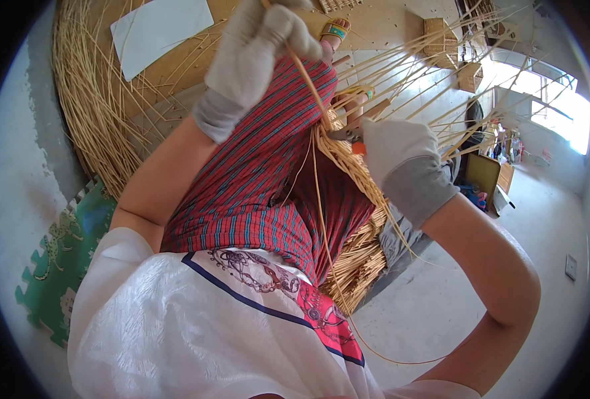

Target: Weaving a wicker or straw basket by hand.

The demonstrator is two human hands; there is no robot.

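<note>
My left hand (251, 56), in a white glove with a grey cuff, is raised at the top of the view. Its fingers close on a thick wicker cane (308, 81), which slants down to the woven edge. My right hand (401, 156), gloved alike, grips pruning shears (343, 135) with metal blades and a bit of orange. The blades touch or lie very near the cane's lower end; which, I cannot tell. Beneath them a partly woven wicker piece (351, 163) leans by my knees, long loose stakes (411, 73) fanning to the upper right. Its far side is hidden.
A big bundle of canes (85, 86) lies along the left, beside a white sheet (162, 33). More cut canes (358, 263) are stacked right of my lap. A green foam mat (62, 256) is at lower left. Wicker boxes (440, 45) stand at the far right.
</note>
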